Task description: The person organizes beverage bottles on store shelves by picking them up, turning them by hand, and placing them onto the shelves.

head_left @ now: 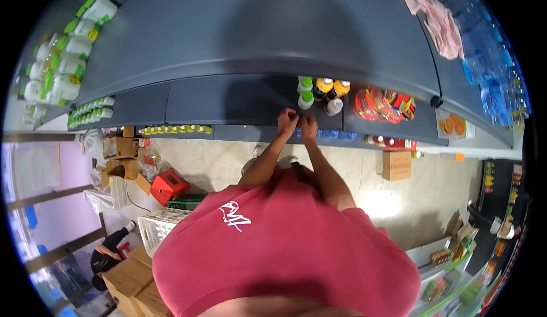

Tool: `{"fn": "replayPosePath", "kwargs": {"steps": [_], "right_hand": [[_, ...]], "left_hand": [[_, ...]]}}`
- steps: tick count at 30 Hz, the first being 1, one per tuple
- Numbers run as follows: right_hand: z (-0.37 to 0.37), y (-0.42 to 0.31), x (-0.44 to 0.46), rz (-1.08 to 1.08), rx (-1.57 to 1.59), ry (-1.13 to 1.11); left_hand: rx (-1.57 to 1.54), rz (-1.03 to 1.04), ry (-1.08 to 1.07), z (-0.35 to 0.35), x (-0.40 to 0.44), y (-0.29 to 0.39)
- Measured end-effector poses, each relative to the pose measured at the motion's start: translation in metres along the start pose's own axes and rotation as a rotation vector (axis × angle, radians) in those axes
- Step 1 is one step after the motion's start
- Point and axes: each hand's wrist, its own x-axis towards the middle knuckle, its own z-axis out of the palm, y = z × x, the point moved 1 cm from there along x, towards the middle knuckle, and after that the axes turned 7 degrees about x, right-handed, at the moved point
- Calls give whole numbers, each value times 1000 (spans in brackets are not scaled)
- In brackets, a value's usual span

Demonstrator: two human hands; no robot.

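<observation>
My left hand (288,122) and my right hand (308,128) are close together at the front edge of the grey lower shelf (228,103). Fingers on both hands are curled inward. Anything they pinch is too small or hidden to make out. Just behind them stands a white bottle with a green cap (306,99), with another of its kind farther back. To the right are orange-yellow bottles (325,84) and a dark bottle with a white cap (334,107).
Red packaged goods (379,105) sit farther right on this shelf. The upper shelf (273,32) overhangs it. Yellow-capped bottles (176,129) line a lower level. A carton (396,165), a red bin (168,186) and a white crate (156,226) stand on the floor. Another person (108,254) is at lower left.
</observation>
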Motion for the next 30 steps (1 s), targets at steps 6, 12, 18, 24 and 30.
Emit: {"fn": "replayPosePath", "kwargs": {"steps": [6,12,18,24,30], "right_hand": [[10,29,-30,-1,-98,-164],[21,65,-39,56,-336,-337],[66,163,-28,633,-133,-934],[53,130,-92,488,-524,-1169],[41,117,-166,155,-571,-1260]], "left_hand": [[14,-90,-37,-16,-37,-54],[320,-146,-554,-23,-99,-168],[181,-721,-617,-96,-177,-209],[375,-309,-369,-133,-309,-283],[-60,-1349,-47,-164,-514,-236]]}}
